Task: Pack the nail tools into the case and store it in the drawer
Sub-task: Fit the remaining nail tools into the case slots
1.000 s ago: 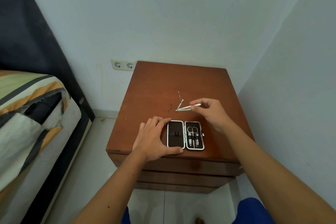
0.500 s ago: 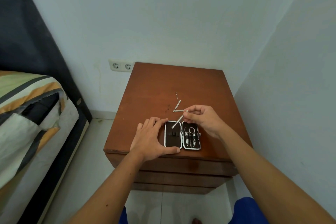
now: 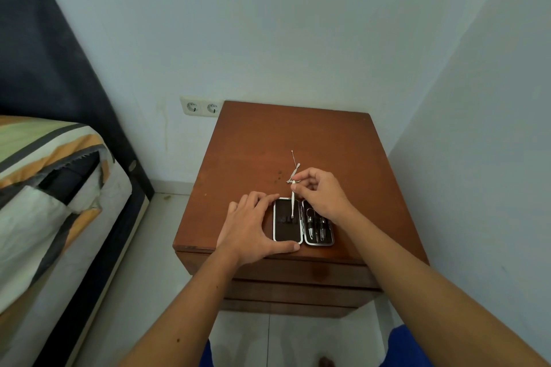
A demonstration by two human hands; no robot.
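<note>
An open black nail-tool case (image 3: 286, 231) with a silver rim lies near the front edge of the brown nightstand (image 3: 256, 152). Its right half holds small scissors and other metal tools (image 3: 317, 225). My left hand (image 3: 253, 228) rests flat at the case's left side, thumb along its front edge. My right hand (image 3: 323, 195) pinches a thin silver metal tool (image 3: 293, 202), pointing down onto the left half of the case. Two more thin metal tools (image 3: 293, 168) lie on the tabletop just behind my right hand.
The nightstand has shut drawer fronts (image 3: 298, 283) below its top. It stands in a corner, with a wall close on the right and a double wall socket (image 3: 202, 106) behind its left side. A bed (image 3: 44, 194) with striped bedding is on the left, tiled floor between.
My right hand lifted the thin tool from the tabletop and brought it toward me, turning it until its tip points down into the case's left half. My left hand stayed at the case.
</note>
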